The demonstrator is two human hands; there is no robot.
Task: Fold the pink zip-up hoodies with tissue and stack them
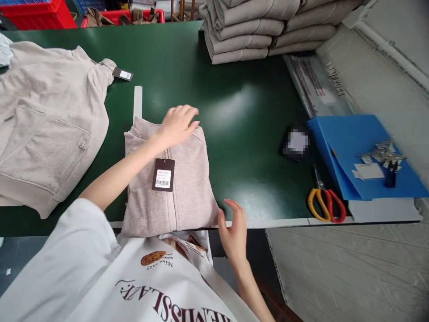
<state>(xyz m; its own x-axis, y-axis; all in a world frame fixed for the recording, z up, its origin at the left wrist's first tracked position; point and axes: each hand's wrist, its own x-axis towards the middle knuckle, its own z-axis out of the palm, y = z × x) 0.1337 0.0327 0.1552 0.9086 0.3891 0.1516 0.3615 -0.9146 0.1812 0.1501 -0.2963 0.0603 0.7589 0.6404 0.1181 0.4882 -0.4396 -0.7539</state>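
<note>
A beige fleece zip-front top [187,192] lies near the front edge of the dark green surface [241,112], directly in front of the person. It is already folded into a neat rectangle with its collar toward twelve o'clock. A black hang tag with a white barcode label [163,174] rests on its front. The left hand [177,125] lies flat and open on the collar end, pressing down and gripping nothing. The right hand [234,232] is also open, fingers spread, at the top's five o'clock corner. I cannot tell whether it touches the fabric.

From how things lie, this piece looks folded and is only being smoothed. At nine o'clock from it, a second beige fleece garment [43,129] lies spread out and unfolded, its own dark tag [122,74] at the neck. At one o'clock, at the far edge, stand two stacks of folded beige garments [264,31].

A strip of white tape [137,103] runs along the surface just beyond the collar. At three o'clock lie scissors with yellow and red handles [326,203], beside a blue plastic sheet [355,138] carrying a small heap of loose tags and fasteners [382,154]. Clear printed plastic bags [315,85] lie beyond that, along a pale grey wall. Red plastic crates [36,13] stand behind the surface at eleven o'clock.
</note>
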